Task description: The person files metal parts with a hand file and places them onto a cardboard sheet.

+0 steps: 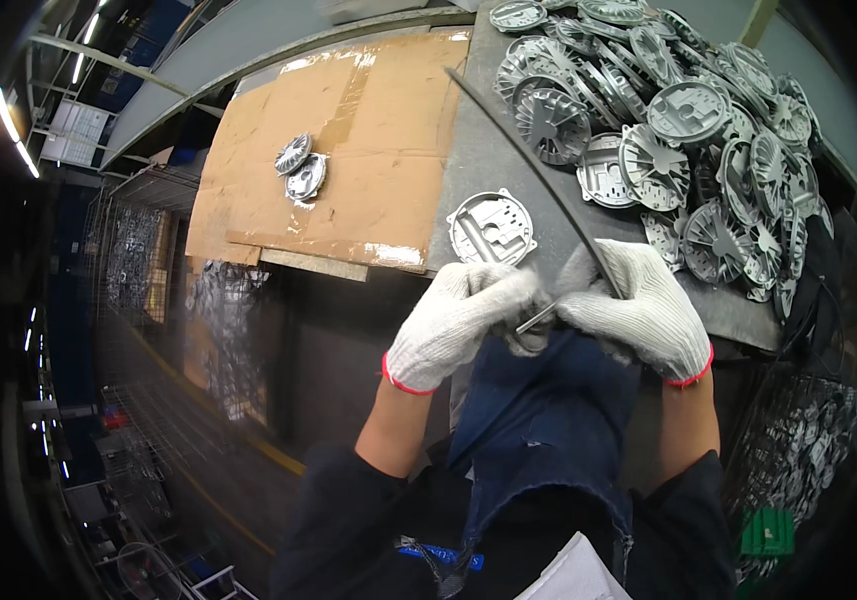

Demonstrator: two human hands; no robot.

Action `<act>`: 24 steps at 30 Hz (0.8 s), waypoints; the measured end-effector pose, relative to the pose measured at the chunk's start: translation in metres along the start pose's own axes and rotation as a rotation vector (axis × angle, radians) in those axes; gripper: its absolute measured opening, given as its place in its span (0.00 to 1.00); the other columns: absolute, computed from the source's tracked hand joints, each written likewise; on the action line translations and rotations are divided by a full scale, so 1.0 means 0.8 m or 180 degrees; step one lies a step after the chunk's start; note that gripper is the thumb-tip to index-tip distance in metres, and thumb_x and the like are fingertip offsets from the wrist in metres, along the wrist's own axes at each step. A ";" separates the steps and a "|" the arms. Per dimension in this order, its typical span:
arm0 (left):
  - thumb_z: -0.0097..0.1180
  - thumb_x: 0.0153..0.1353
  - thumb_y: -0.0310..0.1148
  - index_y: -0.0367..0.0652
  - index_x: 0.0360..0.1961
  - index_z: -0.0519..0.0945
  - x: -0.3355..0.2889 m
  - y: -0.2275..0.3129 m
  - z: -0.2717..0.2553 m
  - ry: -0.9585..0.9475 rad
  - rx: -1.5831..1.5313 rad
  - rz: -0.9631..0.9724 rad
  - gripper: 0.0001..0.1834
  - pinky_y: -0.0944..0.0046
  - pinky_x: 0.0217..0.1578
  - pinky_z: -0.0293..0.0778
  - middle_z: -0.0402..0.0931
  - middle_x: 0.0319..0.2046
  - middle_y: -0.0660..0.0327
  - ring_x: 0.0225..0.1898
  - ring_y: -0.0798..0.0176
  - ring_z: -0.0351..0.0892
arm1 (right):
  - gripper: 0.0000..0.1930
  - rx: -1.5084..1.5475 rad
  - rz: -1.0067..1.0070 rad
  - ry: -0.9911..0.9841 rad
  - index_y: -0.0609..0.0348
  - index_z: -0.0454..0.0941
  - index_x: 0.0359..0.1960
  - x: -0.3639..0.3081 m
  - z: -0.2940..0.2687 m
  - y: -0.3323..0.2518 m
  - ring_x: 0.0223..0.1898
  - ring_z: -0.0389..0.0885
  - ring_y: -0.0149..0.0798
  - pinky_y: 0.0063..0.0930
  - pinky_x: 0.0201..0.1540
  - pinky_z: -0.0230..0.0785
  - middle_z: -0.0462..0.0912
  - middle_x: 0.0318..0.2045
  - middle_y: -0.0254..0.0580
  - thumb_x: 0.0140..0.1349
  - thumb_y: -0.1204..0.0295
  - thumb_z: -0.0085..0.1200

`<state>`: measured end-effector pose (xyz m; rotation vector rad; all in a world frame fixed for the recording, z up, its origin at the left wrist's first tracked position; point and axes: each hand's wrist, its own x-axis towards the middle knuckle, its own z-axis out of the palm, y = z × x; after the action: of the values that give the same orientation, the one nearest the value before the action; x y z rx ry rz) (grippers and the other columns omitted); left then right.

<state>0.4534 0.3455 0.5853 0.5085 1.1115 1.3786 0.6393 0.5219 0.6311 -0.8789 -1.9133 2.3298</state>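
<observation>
Dark-blue apron cloth [548,420] lay nearest, below the hands. Beyond it spread a cardboard sheet [368,200] and, on the grey table [478,165], a heap of metal discs [688,110]. The right hand [648,315] was wrapped around a long dark strip [539,167]; the left hand [453,325] had curled fingers, their hold impossible to tell. One loose disc [491,228] lay just beyond it. Only a touching pair of discs [305,178] rested on the cardboard; if those were done, most of the work seemingly remained.

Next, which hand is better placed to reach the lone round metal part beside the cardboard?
Left, probably: the left hand is nearer the round metal part, while the right hand holds a dark strip.
</observation>
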 end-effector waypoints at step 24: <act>0.70 0.73 0.25 0.23 0.45 0.88 -0.028 -0.003 0.045 0.0644 -0.0416 0.0264 0.11 0.56 0.42 0.92 0.90 0.37 0.48 0.39 0.58 0.93 | 0.16 0.1126 -0.0329 -0.0299 0.67 0.88 0.49 0.011 0.007 0.034 0.22 0.79 0.20 0.19 0.18 0.63 0.90 0.34 0.38 0.63 0.74 0.77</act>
<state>0.4892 0.3355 0.6062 0.3284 1.1633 1.5908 0.6385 0.5131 0.6034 -0.6321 -1.4604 2.5697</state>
